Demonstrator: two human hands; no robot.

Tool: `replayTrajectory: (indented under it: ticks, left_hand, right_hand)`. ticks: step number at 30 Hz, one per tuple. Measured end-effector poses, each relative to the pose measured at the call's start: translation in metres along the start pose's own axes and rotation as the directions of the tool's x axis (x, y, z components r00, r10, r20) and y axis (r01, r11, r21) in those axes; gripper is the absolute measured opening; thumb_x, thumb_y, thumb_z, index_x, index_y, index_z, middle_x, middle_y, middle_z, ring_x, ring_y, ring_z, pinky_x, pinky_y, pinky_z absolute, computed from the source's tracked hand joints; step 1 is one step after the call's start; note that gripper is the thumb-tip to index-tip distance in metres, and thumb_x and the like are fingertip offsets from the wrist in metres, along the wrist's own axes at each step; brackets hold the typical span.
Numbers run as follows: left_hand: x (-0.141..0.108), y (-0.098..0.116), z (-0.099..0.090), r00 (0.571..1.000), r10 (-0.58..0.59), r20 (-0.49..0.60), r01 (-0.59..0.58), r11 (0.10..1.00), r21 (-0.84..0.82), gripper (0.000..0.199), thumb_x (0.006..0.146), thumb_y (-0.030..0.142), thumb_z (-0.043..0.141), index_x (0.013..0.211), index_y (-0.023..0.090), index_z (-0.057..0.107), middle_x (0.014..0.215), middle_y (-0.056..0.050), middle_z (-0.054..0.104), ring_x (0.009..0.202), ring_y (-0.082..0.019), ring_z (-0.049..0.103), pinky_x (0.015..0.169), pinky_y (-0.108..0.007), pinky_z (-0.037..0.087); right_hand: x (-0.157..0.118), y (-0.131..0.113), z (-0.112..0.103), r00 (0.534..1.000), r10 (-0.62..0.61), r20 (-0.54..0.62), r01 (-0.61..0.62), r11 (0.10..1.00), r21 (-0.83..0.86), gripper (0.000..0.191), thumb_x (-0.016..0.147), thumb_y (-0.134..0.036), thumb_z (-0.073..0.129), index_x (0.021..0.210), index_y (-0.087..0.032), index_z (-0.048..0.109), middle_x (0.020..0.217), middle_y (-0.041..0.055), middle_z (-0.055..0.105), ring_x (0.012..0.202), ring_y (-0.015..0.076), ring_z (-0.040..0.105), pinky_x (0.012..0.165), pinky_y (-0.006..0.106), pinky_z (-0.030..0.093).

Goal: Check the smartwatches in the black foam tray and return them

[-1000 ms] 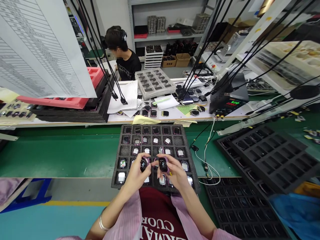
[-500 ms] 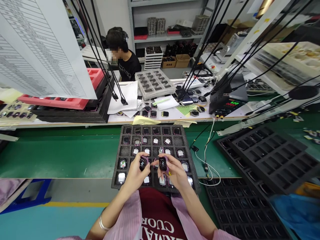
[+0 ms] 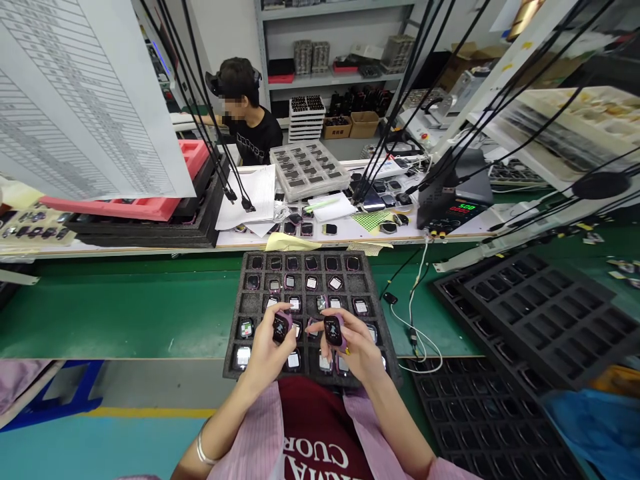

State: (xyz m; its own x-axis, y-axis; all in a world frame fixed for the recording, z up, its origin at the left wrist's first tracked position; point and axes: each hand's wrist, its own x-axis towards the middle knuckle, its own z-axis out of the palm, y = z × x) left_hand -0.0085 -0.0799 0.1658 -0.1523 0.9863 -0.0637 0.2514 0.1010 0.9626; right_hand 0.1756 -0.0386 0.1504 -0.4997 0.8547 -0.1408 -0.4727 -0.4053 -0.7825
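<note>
My left hand (image 3: pixel 267 347) is closed around a purple-edged smartwatch body (image 3: pixel 281 328), its dark screen lit with a small figure. A matching watch body (image 3: pixel 333 331) sits in my right hand (image 3: pixel 357 343), gripped between thumb and fingers, with its screen facing me. Both are held apart from each other, above a grey foam tray (image 3: pixel 244 304). Several similar watches lie in the tray's compartments, some with white lit screens, such as one watch (image 3: pixel 243 357) at the near left corner. My hands hide part of the near rows.
Behind the tray, a raised shelf carries papers (image 3: pixel 250 200), a clear compartment tray (image 3: pixel 310 170) and a black power supply (image 3: pixel 456 200). Dark foam trays (image 3: pixel 545 313) stand at right. Cables (image 3: pixel 411 320) trail beside the tray. A co-worker (image 3: pixel 250 120) sits beyond the shelf.
My hands have moved slightly apart: the left watch went left, the right watch went right and tilted a little. The co-worker's head has turned and an arm now reaches left.
</note>
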Motion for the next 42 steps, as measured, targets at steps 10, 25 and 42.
replayTrajectory:
  ticks: [10, 25, 42]
  left_hand:
    - [0.006, -0.013, 0.007, 0.977, -0.129, 0.169, 0.177, 0.934, -0.310, 0.051, 0.080, 0.033, 0.062, 0.125, 0.023, 0.039, 0.090, 0.000, 0.053, 0.060, -0.010, 0.056, 0.051, -0.023, 0.050]
    - [0.012, -0.018, -0.001, 0.968, -0.151, 0.201, 0.227, 0.868, -0.442, 0.043, 0.077, 0.024, 0.060, 0.117, 0.020, 0.046, 0.095, -0.006, 0.060, 0.078, -0.016, 0.062, 0.061, -0.028, 0.055]
    - [0.007, -0.017, -0.004, 0.952, -0.133, 0.275, 0.248, 0.862, -0.443, 0.050, 0.073, 0.014, 0.060, 0.118, 0.022, 0.042, 0.095, -0.003, 0.058, 0.082, -0.017, 0.062, 0.063, -0.026, 0.052]
  right_hand:
    - [0.010, 0.012, -0.007, 0.989, 0.146, -0.035, -0.146, 0.989, 0.011, 0.040, 0.088, -0.037, 0.054, 0.123, -0.019, 0.057, 0.097, 0.0123, 0.072, 0.065, 0.0200, 0.066, 0.053, 0.029, 0.050]
    - [0.010, 0.011, -0.018, 0.991, 0.076, 0.107, -0.057, 0.985, -0.165, 0.050, 0.076, -0.030, 0.076, 0.122, -0.021, 0.059, 0.112, 0.0082, 0.063, 0.084, 0.0199, 0.068, 0.078, 0.035, 0.054]
    - [0.011, -0.001, -0.019, 0.997, -0.037, 0.061, 0.067, 0.770, -0.634, 0.054, 0.061, -0.032, 0.086, 0.108, -0.021, 0.061, 0.108, 0.0083, 0.065, 0.098, 0.0244, 0.062, 0.082, 0.034, 0.050]
